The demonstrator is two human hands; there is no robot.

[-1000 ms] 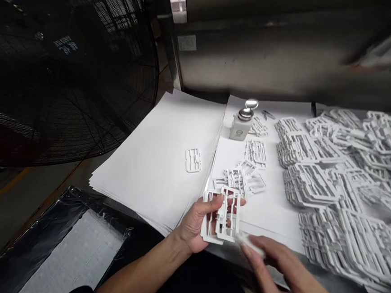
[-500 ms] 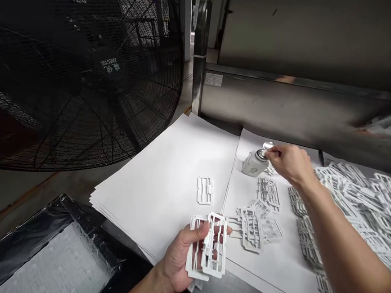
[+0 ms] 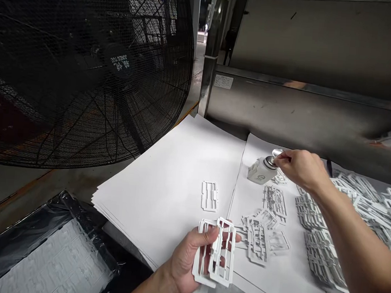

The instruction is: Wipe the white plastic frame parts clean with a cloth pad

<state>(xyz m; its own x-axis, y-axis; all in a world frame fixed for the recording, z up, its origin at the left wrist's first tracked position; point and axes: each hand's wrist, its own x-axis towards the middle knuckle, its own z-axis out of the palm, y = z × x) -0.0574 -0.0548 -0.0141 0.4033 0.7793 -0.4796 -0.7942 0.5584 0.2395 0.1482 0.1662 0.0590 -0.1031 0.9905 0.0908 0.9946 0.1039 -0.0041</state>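
My left hand (image 3: 186, 258) grips a few thin white plastic frames (image 3: 215, 247), fanned slightly, with the thumb on top and fingers behind. At the mouth of a small whitish square bottle (image 3: 261, 173) with a metal top, my right hand (image 3: 304, 168) has its fingers pinched together. The bottle's round metal lid (image 3: 277, 152) stands flipped up beside those fingers. Whatever the pinch holds is too hidden to name. One loose white frame (image 3: 215, 195) lies on the paper beyond my left hand. More overlapping frames (image 3: 258, 241) lie to its right.
White paper sheets (image 3: 165, 180) cover the metal table. Stacked frames (image 3: 321, 251) and a large heap of them (image 3: 374, 201) fill the right side. A big caged fan (image 3: 120, 68) stands at left, above a black-lined container (image 3: 100, 243) holding white pieces. A metal panel (image 3: 270, 102) closes the back.
The view has shifted, so the whole scene sits slightly farther right and lower. Both hands keep nearly the same pose, with the right still at the bottle's mouth.
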